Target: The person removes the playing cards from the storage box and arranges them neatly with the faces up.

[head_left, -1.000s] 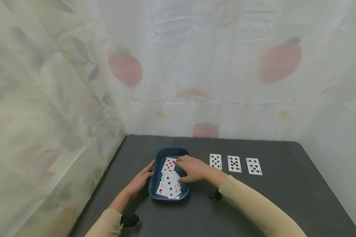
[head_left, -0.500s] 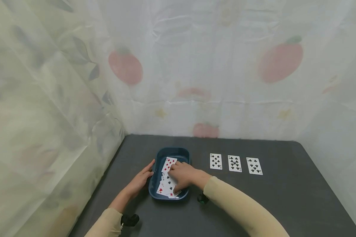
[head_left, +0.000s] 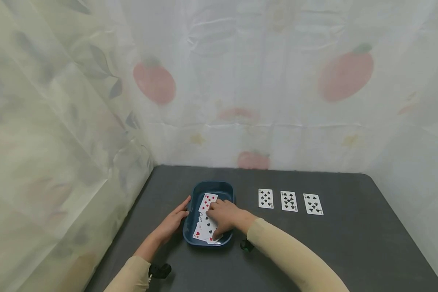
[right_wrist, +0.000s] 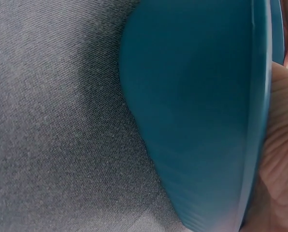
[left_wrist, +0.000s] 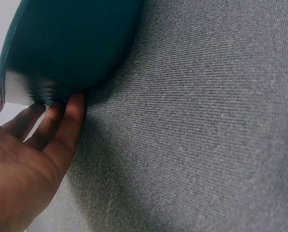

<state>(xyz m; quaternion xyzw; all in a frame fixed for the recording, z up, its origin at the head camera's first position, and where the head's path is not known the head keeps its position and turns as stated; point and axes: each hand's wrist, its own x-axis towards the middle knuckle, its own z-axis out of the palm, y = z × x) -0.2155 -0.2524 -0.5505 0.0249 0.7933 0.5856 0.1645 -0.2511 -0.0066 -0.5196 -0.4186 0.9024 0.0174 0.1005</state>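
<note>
A blue tray (head_left: 212, 186) with several playing cards (head_left: 201, 230) in it stands on the table, left of centre. My left hand (head_left: 170, 224) rests its extended fingers against the tray's left side; the left wrist view shows the fingertips at the tray wall (left_wrist: 71, 53). My right hand (head_left: 225, 215) reaches over the right rim, thumb and fingers spread on the cards. Beneath it lies a spades card (head_left: 209, 225), partly covered. A diamonds card (head_left: 207, 201) lies farther up in the tray. In the right wrist view the tray wall (right_wrist: 197, 96) hides the fingertips.
Three face-up cards lie in a row right of the tray: a spades card (head_left: 265, 198), a clubs card (head_left: 289, 201) and another clubs card (head_left: 313, 204). Patterned curtains (head_left: 259, 81) enclose the dark table (head_left: 350, 243) at the back and sides.
My right hand has moved left and down over the cards in the tray, then stayed nearly still. The left hand and the three cards in the row have not moved.
</note>
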